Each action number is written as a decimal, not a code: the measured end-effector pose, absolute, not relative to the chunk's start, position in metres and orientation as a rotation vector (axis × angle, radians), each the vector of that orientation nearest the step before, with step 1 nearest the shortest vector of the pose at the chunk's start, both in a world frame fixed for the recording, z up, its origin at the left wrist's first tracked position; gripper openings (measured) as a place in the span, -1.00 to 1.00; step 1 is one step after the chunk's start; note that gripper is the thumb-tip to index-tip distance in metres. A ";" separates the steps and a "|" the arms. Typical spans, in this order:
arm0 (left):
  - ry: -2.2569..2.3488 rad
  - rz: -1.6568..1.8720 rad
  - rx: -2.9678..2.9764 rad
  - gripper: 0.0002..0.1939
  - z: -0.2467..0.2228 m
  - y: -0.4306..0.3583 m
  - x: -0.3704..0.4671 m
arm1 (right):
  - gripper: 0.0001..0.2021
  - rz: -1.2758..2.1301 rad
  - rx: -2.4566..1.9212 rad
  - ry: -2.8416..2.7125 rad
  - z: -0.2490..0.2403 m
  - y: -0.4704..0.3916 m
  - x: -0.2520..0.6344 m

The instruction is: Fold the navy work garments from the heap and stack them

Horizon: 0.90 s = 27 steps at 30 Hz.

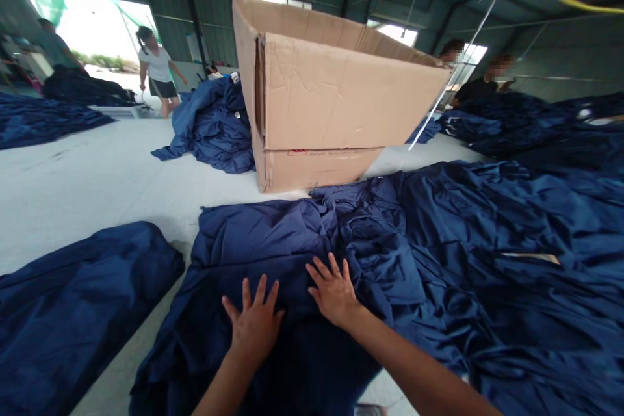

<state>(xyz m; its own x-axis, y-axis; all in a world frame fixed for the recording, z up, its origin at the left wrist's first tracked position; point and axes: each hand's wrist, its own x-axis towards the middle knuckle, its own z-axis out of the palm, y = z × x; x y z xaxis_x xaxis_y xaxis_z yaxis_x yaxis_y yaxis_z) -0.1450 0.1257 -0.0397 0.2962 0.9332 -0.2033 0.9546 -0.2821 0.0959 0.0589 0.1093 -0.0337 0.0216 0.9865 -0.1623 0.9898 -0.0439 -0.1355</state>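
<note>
Dark blue fabric (pixel 263 234) lies spread over the pale table in front of me. My left hand (pixel 256 325) rests on it, palm down, with the fingers spread. To its right, my right hand (pixel 334 292) also lies flat on the cloth, fingers apart. Neither hand grips anything. A wrinkled mass of the same blue cloth (pixel 463 227) adjoins it on the right. On the left, a folded blue bundle (pixel 92 292) lies separated by a strip of bare tabletop.
Beyond the fabric stands a large open cardboard box (pixel 341 101). Behind it on the left is a blue cloth heap (pixel 214 120). A person (pixel 158 71) stands at the back left; others are at the far left and right. A white cord (pixel 443 88) hangs beside the box.
</note>
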 end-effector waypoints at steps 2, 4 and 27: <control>1.765 -0.187 2.317 -0.40 -0.048 0.099 -0.148 | -0.48 -0.405 2.228 2.146 -0.042 0.082 0.062; 1.743 -0.182 2.318 -0.40 -0.055 0.086 -0.153 | -0.48 -0.478 2.201 2.160 -0.049 0.066 0.071; 1.790 -0.112 2.178 -0.37 -0.041 -0.047 -0.093 | -0.46 -0.550 1.964 2.345 -0.046 -0.009 0.109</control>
<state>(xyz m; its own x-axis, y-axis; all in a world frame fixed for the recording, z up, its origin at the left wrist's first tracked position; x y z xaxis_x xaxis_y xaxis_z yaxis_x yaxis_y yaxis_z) -0.0930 -0.0470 -0.0408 0.2122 0.9421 -0.2595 0.9672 -0.1644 0.1938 0.1089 -0.0095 -0.0464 -0.2010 0.9474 -0.2489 0.9594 0.1390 -0.2455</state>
